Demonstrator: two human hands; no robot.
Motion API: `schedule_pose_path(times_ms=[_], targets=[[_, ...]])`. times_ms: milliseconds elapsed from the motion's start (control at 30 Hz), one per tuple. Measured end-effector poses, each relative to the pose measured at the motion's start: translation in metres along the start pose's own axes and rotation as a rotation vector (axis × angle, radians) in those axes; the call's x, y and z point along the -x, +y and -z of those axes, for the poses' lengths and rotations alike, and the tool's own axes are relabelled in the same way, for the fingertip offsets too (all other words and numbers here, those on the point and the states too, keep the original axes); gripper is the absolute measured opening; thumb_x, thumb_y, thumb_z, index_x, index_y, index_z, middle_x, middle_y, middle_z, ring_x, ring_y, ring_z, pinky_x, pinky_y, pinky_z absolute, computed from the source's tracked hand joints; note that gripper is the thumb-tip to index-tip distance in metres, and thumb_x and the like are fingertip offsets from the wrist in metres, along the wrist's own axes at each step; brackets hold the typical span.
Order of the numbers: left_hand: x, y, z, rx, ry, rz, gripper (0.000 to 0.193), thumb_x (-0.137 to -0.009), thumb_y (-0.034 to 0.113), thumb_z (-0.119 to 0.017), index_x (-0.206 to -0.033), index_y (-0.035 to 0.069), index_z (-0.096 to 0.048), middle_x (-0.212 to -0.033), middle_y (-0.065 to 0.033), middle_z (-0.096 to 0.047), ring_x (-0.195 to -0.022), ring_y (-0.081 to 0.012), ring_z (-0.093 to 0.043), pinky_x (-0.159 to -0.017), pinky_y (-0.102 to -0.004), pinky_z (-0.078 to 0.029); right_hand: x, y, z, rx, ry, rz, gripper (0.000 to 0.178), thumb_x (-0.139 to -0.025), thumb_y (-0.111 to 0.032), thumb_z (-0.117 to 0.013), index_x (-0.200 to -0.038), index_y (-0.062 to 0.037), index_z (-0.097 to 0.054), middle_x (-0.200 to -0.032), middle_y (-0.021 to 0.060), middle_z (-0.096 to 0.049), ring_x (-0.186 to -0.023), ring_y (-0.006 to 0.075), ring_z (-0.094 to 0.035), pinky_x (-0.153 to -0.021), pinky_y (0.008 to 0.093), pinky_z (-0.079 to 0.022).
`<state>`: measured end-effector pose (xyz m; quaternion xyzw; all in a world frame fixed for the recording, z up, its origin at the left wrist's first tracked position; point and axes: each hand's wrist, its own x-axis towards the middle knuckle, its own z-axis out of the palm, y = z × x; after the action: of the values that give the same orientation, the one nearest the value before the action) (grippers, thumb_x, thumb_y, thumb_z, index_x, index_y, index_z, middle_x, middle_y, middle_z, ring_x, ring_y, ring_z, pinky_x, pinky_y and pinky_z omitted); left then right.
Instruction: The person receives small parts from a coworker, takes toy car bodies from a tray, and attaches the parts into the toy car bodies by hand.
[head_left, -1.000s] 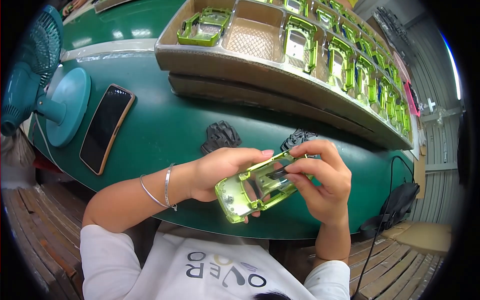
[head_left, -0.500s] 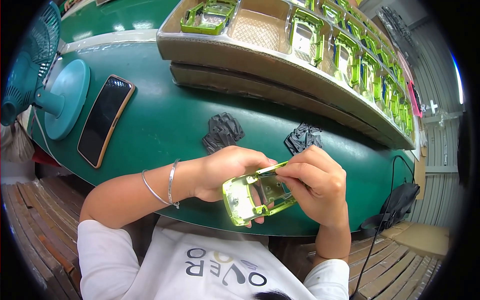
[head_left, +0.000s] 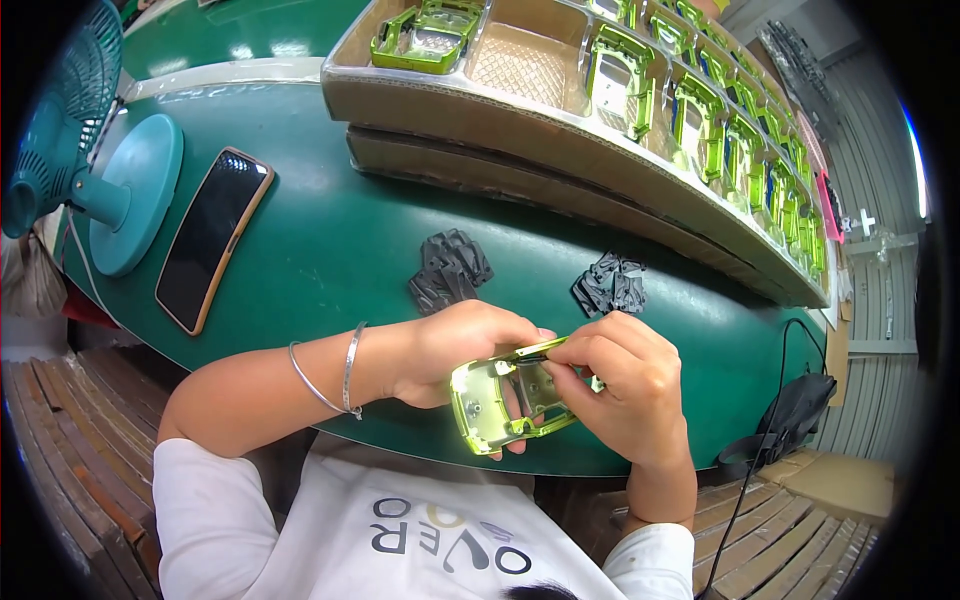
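My left hand holds a bright green plastic shell, shaped like a toy car body, with its hollow inner side showing. The thumb lies along the shell's upper rail, and other fingertips show below it. At that rail my right hand is closed in a pinch on a small black plastic part, set against the inside of the rail. The fingers hide most of this part and the shell's right end. Beyond my hands lie two loose piles of black plastic pieces, a left pile and a right pile.
A large cardboard tray with green shells in its compartments spans the far side of the green table. To the left are a phone and a teal fan. A black bag and cable sit at right.
My right hand has shifted slightly left and down along the shell's rail, still pinching. The shell has tipped a little in my left hand. The view has moved slightly.
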<state>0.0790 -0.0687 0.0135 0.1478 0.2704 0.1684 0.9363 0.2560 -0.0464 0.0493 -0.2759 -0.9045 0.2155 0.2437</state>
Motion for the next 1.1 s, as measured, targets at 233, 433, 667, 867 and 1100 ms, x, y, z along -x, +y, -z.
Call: schedule_pose_path(times_ms=[233,433,667,867,1100], targets=[[0.002,0.0,-0.006,0.026,0.024,-0.007,0.035,-0.091,0.029,-0.034,-0.104,-0.001,-0.047,-0.089,-0.0172,-0.056,-0.069,-0.0298,-0.061,-0.059,-0.0418,-0.053,0.0,0.0,0.003,0.077,-0.016,0.009,0.015,-0.06,-0.003,-0.068,-0.067,-0.0048,-0.055,-0.061,0.0057,-0.052,-0.057,0.022,-0.052,-0.049,0.0318,-0.044],[0.003,0.002,-0.015,0.012,0.155,0.002,0.034,-0.091,0.026,-0.035,-0.11,0.001,-0.043,-0.094,-0.0218,-0.056,-0.069,-0.0344,-0.062,-0.056,-0.0447,-0.055,-0.011,-0.004,0.008,0.152,-0.033,0.04,0.022,-0.054,-0.002,-0.072,-0.071,-0.0035,-0.06,-0.068,0.0076,-0.056,-0.061,0.0215,-0.055,-0.051,0.0284,-0.043],[0.0,0.001,0.0,0.032,0.059,-0.16,0.043,-0.089,0.034,-0.034,-0.105,-0.004,-0.047,-0.083,-0.024,-0.058,-0.064,-0.031,-0.062,-0.052,-0.0388,-0.054,-0.007,0.01,0.01,0.059,-0.039,-0.007,0.018,-0.064,-0.001,-0.065,-0.081,-0.0011,-0.059,-0.072,0.0095,-0.055,-0.062,0.0248,-0.054,-0.054,0.0318,-0.044],[0.006,0.005,-0.002,-0.603,0.159,-0.61,0.057,-0.083,0.051,-0.045,-0.102,-0.002,-0.048,-0.086,-0.0156,-0.055,-0.076,-0.0195,-0.057,-0.064,-0.0285,-0.049,-0.005,0.013,0.004,-0.091,0.078,-0.273,0.011,-0.071,-0.001,-0.059,-0.081,0.0003,-0.055,-0.068,0.0107,-0.053,-0.051,0.0221,-0.053,-0.048,0.0301,-0.043],[-0.003,-0.008,-0.006,-0.844,0.282,-0.777,0.066,-0.073,0.038,-0.063,-0.115,-0.003,-0.033,-0.093,-0.0172,-0.056,-0.086,-0.0254,-0.058,-0.077,-0.0345,-0.044,-0.005,0.01,-0.014,-0.181,0.231,-0.343,0.012,-0.073,-0.005,-0.06,-0.082,-0.0006,-0.053,-0.067,0.0112,-0.058,-0.054,0.0238,-0.059,-0.049,0.0295,-0.046]])
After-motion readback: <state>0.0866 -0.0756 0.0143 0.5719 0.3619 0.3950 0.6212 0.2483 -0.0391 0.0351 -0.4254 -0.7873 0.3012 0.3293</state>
